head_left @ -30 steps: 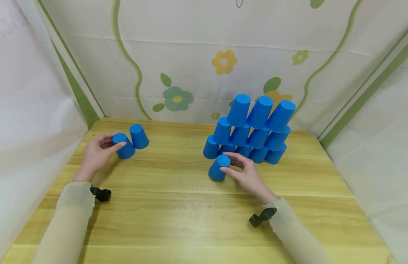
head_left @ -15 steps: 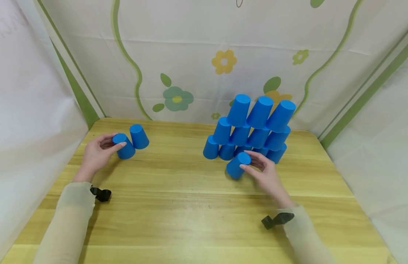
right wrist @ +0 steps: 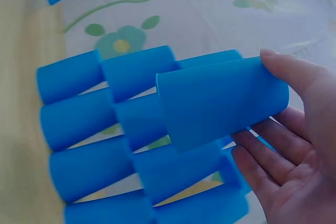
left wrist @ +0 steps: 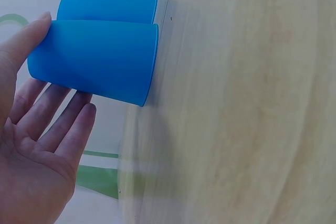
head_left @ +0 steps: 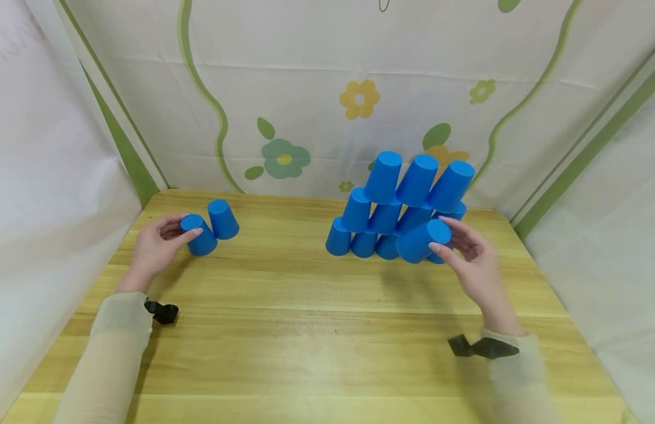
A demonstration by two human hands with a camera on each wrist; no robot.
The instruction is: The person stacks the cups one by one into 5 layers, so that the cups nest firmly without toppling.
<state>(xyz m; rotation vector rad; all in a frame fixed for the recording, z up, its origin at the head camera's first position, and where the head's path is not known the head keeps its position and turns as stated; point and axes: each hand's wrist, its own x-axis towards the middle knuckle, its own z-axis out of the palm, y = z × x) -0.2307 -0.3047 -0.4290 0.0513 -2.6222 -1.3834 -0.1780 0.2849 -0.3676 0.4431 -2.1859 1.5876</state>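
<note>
My left hand pinches the upper part of an upside-down blue cup at the table's left, thumb on one side and fingers on the other. Just behind it stands a second blue cup. Raised off the table at the right, my right hand grips another blue cup by its narrow end, tilted with its wide rim toward the lower left. Directly behind that cup rises a wall of upside-down blue cups in three rows, three cups on top. The held cup hides part of the lower rows.
The wooden table runs up to a white curtain printed with flowers at the back. More white cloth hangs at the left side. A dark wrist camera sits on each forearm.
My right hand has moved rightward and lifted its cup off the table to the front of the stack's right side, tilting it. The left hand has stayed where it was.
</note>
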